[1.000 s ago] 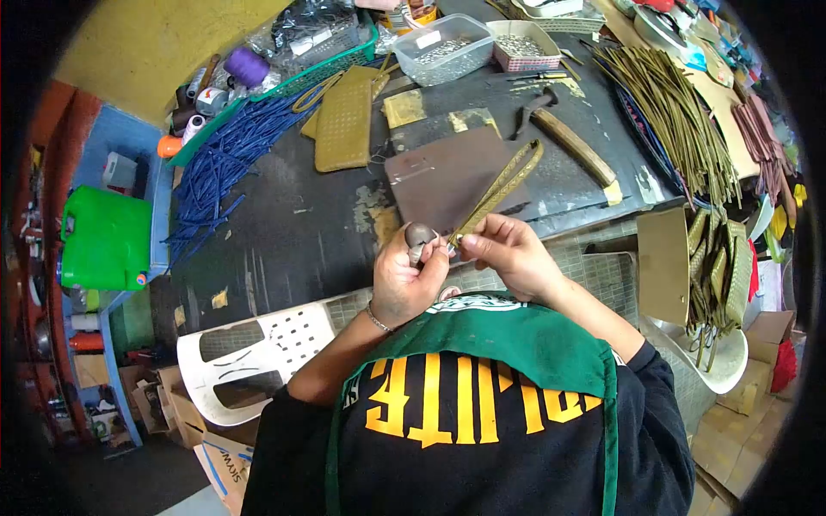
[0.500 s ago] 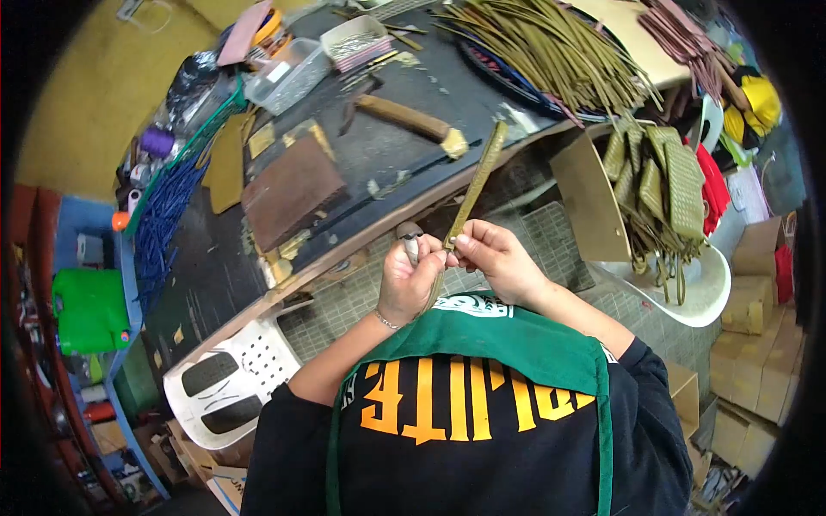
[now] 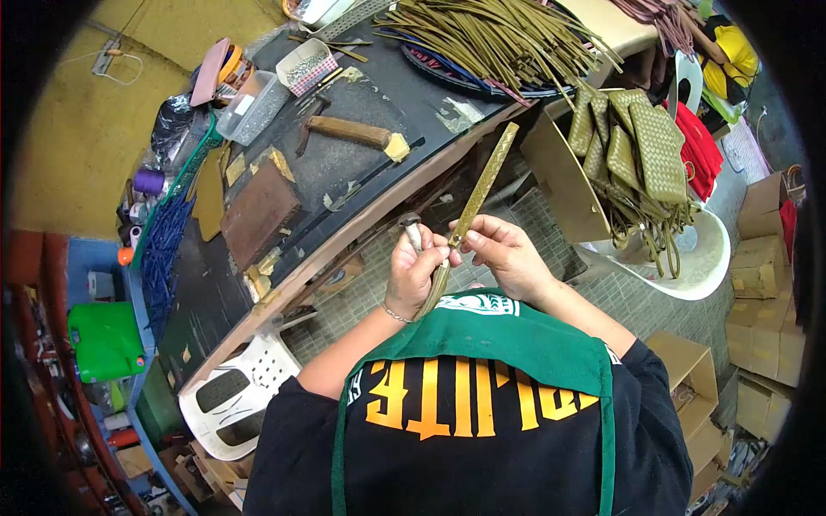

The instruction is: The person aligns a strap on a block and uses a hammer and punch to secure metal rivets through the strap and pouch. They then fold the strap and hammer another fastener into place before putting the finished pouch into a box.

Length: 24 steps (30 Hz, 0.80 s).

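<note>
My left hand (image 3: 416, 273) grips a small tool with a grey rounded head (image 3: 411, 230) and also touches the lower part of a long olive woven strap (image 3: 482, 189). My right hand (image 3: 503, 254) pinches that strap about midway, and its upper end points up toward the table edge. Both hands are held close together in front of my green apron (image 3: 490, 331), below the black worktable (image 3: 344, 163).
On the table lie a wooden-handled hammer (image 3: 348, 132), a brown leather piece (image 3: 258, 215), clear trays of small parts (image 3: 251, 107), a pile of olive straps (image 3: 490, 39) and blue cords (image 3: 163, 249). Woven olive bags (image 3: 641, 150) hang over a white chair at right. Another white chair (image 3: 237, 396) stands left.
The view has swung so the table sits further up and left. The strap has slid further down through my hands; its lower end now reaches past my left hand.
</note>
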### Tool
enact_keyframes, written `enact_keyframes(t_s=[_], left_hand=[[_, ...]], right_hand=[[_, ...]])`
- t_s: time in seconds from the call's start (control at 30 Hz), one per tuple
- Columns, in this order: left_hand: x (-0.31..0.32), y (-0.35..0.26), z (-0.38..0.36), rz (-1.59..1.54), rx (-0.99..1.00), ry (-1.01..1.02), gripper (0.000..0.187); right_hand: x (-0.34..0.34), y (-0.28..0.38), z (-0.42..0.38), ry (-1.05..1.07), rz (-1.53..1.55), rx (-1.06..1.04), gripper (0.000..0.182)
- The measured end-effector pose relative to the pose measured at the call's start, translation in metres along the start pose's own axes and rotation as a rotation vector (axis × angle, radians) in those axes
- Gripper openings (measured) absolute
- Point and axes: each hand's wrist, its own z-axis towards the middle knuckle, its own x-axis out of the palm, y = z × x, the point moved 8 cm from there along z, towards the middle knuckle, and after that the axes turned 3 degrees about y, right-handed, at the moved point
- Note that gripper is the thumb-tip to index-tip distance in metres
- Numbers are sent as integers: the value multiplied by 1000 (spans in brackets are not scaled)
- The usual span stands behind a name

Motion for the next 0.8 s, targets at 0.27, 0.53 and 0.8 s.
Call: enact_keyframes(t_s=[0.27,0.53,0.8], left_hand=[[-2,12,1,-233,-43,-6,15],[-3,-2,0,-110,39,-54,12],[28,-42,54,383,318,-40,16]], right_hand=[[-4,-6,6,71,49,-8,19],[2,-4,10,76,-61,-73,21],[18,-4,18,128,-30,-82,41]])
